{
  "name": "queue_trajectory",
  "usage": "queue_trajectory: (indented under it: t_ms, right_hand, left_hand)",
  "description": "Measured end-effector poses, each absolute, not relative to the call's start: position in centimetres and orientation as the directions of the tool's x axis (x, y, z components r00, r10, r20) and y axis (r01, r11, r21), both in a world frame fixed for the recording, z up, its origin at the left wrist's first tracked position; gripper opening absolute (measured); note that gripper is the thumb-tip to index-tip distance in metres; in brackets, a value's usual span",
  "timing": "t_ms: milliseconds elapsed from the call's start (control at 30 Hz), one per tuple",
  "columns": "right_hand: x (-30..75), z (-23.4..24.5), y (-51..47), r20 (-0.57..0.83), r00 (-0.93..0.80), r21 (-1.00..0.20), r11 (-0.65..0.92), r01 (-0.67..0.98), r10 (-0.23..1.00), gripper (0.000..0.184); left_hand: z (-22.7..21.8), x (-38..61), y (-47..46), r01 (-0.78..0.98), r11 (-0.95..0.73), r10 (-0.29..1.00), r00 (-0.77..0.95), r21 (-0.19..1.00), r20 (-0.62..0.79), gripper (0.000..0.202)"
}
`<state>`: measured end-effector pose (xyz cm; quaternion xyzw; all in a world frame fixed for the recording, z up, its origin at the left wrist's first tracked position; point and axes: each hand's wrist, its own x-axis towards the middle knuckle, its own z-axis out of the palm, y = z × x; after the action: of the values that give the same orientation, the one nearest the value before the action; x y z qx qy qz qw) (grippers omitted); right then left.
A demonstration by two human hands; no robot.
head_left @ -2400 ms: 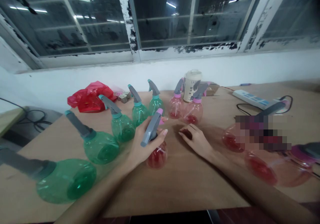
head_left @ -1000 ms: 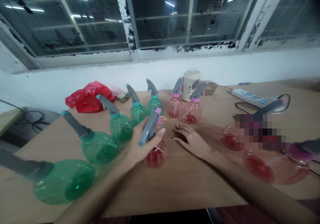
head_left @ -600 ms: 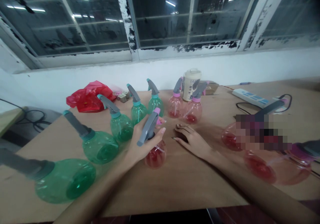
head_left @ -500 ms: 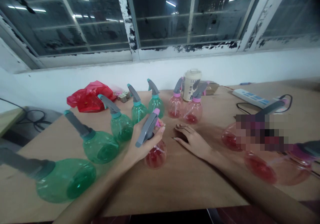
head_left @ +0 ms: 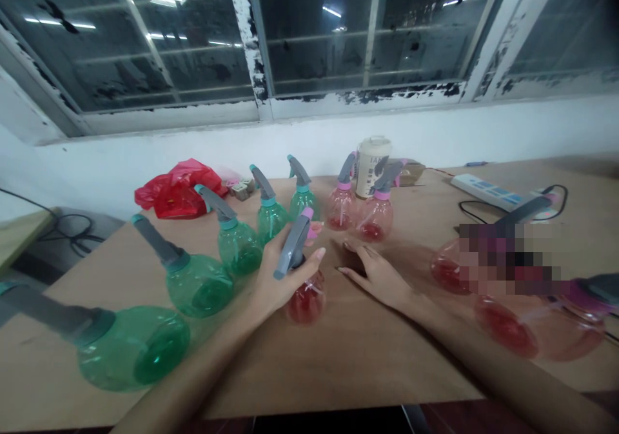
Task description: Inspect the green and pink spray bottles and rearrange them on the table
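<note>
In the middle of the table, a pink spray bottle (head_left: 305, 302) with a grey trigger head stands upright. My left hand (head_left: 275, 279) is wrapped around its neck, thumb on the near side and fingers partly hidden behind the head. To its right, my right hand (head_left: 380, 273) rests on the tabletop, fingers apart and holding nothing. Green spray bottles form a curved row on the left, the closest being a large-looking one (head_left: 133, 350). Two more pink spray bottles (head_left: 374, 218) stand farther back, and others, one a pink bottle (head_left: 507, 324), are on the right.
Behind the pink bottles is a paper cup (head_left: 372, 169) with a lid. A red plastic bag (head_left: 178, 192) lies at the back left. On the right are a white power strip (head_left: 488, 192) and its dark cable. A blurred patch covers part of the right side.
The whole view has shifted slightly. My left thumb and fingertips look a little farther apart around the pink spray bottle. My right hand stays on the table.
</note>
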<state>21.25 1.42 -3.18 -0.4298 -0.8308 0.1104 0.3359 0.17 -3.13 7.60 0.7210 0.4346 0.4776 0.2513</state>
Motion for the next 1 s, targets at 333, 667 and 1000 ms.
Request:
queue_trajectory:
  t_ms: [333,667,1000]
  right_hand:
    - [21.64,-3.04,1.42,0.412,-0.424,-0.497,0.589,0.637,0.807,0.05]
    - [21.91,-3.11,1.6,0.418,-0.452,-0.488,0.614,0.62,0.788,0.052]
    - [21.68,-2.36,1.12,0.38,-0.468,-0.484,0.602,0.635,0.798,0.057]
  left_hand:
    - [7.97,0.35,-3.27,0.379,-0.499,0.866,0.191,0.78,0.461,0.032]
    - [8.08,0.34,-3.37,0.376,-0.485,0.875,0.204,0.79,0.439,0.032]
    - [8.21,0.5,-3.33,0.442,-0.485,0.871,0.171,0.754,0.46,0.011]
